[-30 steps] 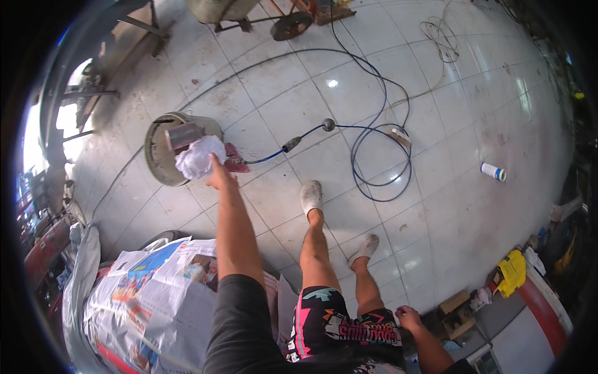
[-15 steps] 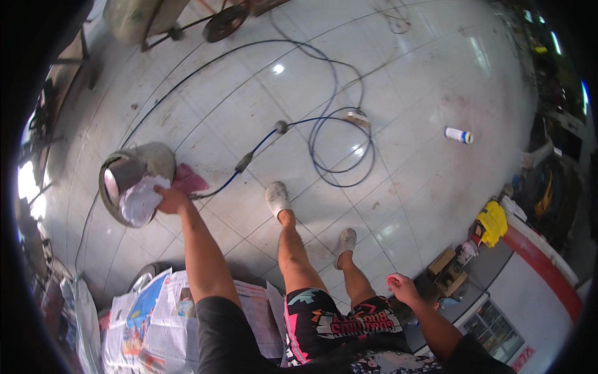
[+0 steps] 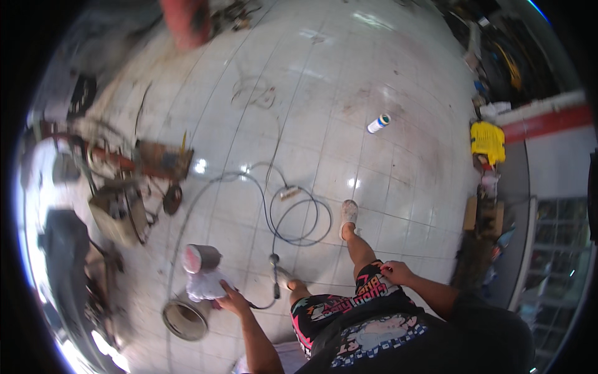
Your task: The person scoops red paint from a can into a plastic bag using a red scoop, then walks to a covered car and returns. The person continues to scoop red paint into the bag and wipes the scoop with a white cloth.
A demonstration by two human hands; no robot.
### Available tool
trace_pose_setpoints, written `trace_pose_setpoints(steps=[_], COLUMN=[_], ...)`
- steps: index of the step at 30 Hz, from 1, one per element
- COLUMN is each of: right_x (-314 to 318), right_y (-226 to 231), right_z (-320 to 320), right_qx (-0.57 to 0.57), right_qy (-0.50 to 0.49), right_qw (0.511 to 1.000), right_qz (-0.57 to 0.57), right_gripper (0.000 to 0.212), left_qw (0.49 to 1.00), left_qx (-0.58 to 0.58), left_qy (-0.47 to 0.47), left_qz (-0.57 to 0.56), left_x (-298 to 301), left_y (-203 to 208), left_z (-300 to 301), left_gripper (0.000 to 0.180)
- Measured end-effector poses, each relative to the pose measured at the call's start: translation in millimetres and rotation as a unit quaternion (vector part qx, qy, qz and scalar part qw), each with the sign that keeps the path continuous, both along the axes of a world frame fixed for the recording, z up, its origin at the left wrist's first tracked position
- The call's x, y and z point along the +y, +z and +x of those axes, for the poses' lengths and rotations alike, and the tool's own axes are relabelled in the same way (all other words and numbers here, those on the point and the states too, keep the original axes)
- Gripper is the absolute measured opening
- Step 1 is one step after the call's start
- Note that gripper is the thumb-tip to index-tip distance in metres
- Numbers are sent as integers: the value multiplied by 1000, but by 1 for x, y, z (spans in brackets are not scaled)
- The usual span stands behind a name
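My left hand (image 3: 234,301) is closed on a bunched white cloth (image 3: 207,286). Against the cloth's far end is a grey cylindrical container (image 3: 202,258) with a pinkish end, and I cannot tell how the two are joined. Just below them an open, round beige bucket (image 3: 180,336) lies tilted on the tiles. Part of a dark reddish cloth shows beside my left hand. My right hand (image 3: 396,273) hangs at the leg of my patterned shorts, fingers curled; whatever may be in them is hidden.
A dark blue cable (image 3: 309,240) loops over the tiled floor, passing close to my left foot. Farther off lies a white and blue can (image 3: 379,123). A wheeled cart (image 3: 167,159) stands at left, a red cylinder (image 3: 187,25) beyond. Right, a yellow object (image 3: 488,142) and boxes line a ledge.
My left hand has lifted the white cloth and the grey container out of the bucket. The view has swung to the right, and my right hand has drawn in to my shorts.
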State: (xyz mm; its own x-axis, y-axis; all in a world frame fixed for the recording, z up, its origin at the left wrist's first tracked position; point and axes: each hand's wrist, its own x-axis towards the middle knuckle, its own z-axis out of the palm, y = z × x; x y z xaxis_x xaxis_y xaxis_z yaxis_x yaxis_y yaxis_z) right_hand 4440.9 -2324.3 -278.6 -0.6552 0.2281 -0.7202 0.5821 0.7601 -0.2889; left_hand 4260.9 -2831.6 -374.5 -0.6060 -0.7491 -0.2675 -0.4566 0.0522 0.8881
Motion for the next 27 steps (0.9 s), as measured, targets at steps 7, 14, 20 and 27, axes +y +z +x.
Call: trace_pose_setpoints(steps=[7,14,20,27], right_x=[154,244,230,343], right_y=[-42,56,167,163], right_z=[-28,-271,-468,-572], right_qx=[-25,199,270,431], right_qy=[29,-1,55,5], right_qw=[999,944,858,878], right_qz=[-22,-262,-434,-209], right_gripper=[31,31,52,52], left_qw=[977,973,921,834], left_qx=[-27,84,184,108], left_qy=[-212,-214,-217,-295], left_qz=[-22,13,268,454], left_x=[150,380,588,739], left_y=[184,287,285,284], left_z=[-130,-249,-327,-464], left_gripper=[38,36,36,36])
